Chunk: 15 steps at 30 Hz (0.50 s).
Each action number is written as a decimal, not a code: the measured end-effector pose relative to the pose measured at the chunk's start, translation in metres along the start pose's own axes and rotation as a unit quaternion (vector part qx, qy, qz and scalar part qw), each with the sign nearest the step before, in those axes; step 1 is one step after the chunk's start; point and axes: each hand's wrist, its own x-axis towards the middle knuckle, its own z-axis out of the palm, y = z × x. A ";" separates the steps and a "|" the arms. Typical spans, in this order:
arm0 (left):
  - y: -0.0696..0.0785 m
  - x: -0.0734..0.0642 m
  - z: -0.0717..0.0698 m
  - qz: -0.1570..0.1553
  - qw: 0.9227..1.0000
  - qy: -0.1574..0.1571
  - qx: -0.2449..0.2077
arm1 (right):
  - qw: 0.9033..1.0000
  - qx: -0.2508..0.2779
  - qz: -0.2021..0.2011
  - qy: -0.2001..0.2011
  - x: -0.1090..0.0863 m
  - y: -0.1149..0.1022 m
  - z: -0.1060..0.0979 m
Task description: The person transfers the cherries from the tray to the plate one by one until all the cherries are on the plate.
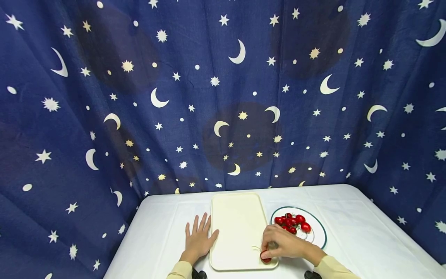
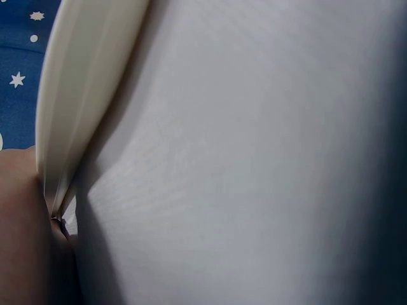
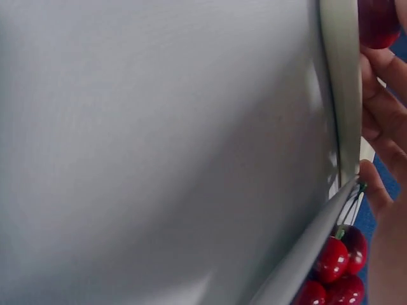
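A dark red cherry (image 1: 266, 257) is pinched between the thumb and fingers of my right hand (image 1: 283, 242), low over the near right corner of a cream tray (image 1: 237, 228). A thin pale stem runs from the cherry over the tray. In the right wrist view the same cherry (image 3: 379, 24) shows at the top right, beside the tray's edge. My left hand (image 1: 199, 240) lies with spread, straight fingers on the table at the tray's left side, its thumb at the rim. The left wrist view catches only part of that hand (image 2: 19, 216) against the tray's side (image 2: 82, 76).
A white plate (image 1: 318, 236) with a green rim stands right of the tray, partly behind my right forearm. Several glossy red cherries (image 1: 289, 221) are heaped on it, some with green stems. White cloth (image 1: 163, 224) covers the table, and a blue star-and-moon curtain (image 1: 195, 128) hangs behind.
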 end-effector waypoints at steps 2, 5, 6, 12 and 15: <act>-0.001 0.001 0.002 0.004 1.000 0.006 0.001 | 1.000 0.003 0.006 0.000 0.000 -0.001 -0.001; -0.002 0.001 0.003 0.008 1.000 0.011 -0.003 | 1.000 0.010 0.021 -0.001 -0.001 -0.002 -0.002; -0.002 0.001 0.003 0.009 1.000 0.011 -0.004 | 0.999 0.015 0.029 -0.002 -0.002 -0.003 -0.003; -0.002 0.001 0.003 0.008 1.000 0.011 -0.002 | 0.995 0.033 0.091 0.002 -0.001 -0.008 -0.007; 0.001 -0.001 -0.001 0.010 1.000 0.012 -0.005 | 0.993 0.030 0.110 0.016 0.000 -0.007 -0.008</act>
